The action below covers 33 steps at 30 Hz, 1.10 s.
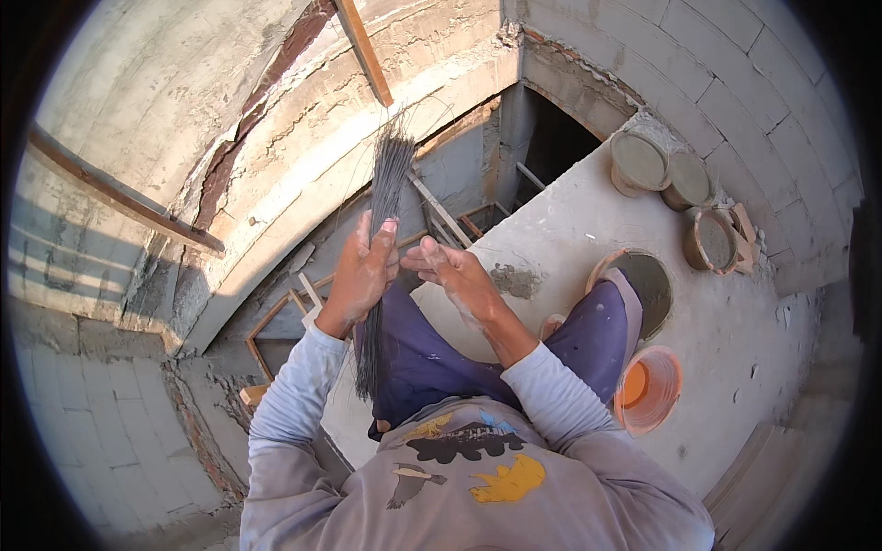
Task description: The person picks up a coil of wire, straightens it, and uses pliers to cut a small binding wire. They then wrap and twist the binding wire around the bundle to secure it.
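A long bundle of thin dark metal wires point(390, 170) stands nearly upright in my left hand point(360, 275), whose fingers are wrapped round its middle with the thumb along the front. The wires fan out at the top, a few stray ends sticking out sideways, and the lower end hangs beside my left thigh. Close to the right of the bundle is my right hand point(455, 280), palm partly turned up, its loosely bent fingers pointing toward my left hand. Nothing shows between those fingers. Dusty grey smears mark both hands.
Several buckets stand to the right: a grey-filled bucket point(643, 285) by my knee, an orange bucket point(650, 390), and others like the far bucket point(638, 161) along the block wall point(735, 110). The concrete slab point(542, 239) ends at a drop on the left, with timber pieces point(441, 211) below.
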Motion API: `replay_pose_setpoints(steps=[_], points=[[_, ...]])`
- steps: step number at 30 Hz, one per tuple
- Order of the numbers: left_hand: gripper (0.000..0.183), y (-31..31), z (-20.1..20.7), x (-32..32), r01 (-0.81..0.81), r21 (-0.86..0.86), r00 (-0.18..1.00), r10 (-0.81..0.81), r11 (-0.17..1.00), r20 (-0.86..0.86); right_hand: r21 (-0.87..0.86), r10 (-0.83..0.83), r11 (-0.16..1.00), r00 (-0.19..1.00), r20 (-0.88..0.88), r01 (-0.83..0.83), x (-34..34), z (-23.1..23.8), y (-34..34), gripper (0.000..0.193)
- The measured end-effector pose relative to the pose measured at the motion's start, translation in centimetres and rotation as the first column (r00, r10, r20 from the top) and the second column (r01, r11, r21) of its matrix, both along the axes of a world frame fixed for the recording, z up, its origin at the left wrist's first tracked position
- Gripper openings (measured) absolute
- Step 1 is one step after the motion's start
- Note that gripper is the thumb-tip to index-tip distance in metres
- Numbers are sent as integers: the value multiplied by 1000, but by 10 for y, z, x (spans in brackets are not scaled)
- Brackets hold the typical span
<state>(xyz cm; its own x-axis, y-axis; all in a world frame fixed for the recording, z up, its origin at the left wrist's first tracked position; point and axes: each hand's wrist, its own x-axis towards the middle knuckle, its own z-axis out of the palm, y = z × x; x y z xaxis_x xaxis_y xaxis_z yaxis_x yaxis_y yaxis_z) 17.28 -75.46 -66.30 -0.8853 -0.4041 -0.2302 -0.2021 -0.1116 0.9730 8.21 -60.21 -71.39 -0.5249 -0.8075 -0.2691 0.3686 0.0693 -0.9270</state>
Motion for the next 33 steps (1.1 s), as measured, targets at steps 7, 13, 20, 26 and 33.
replay_pose_setpoints(steps=[7,13,20,26,33], points=[[51,14,-22,20,248,-263,968,-227,932,110,-312,-104,815,652,751,488,-60,-5,-67,41],[53,20,-32,28,171,-356,985,-169,919,38,-137,-83,740,291,953,659,-92,-16,-72,37],[44,18,-40,31,73,-707,997,-48,704,56,-157,-229,914,795,561,374,-88,-41,-59,60],[46,5,-22,41,75,-350,996,-54,934,70,-269,-77,898,727,682,348,-78,-28,-59,113],[53,18,-17,42,18,-23,1000,-18,1000,-4,-439,130,661,483,866,608,-74,-19,-89,131]])
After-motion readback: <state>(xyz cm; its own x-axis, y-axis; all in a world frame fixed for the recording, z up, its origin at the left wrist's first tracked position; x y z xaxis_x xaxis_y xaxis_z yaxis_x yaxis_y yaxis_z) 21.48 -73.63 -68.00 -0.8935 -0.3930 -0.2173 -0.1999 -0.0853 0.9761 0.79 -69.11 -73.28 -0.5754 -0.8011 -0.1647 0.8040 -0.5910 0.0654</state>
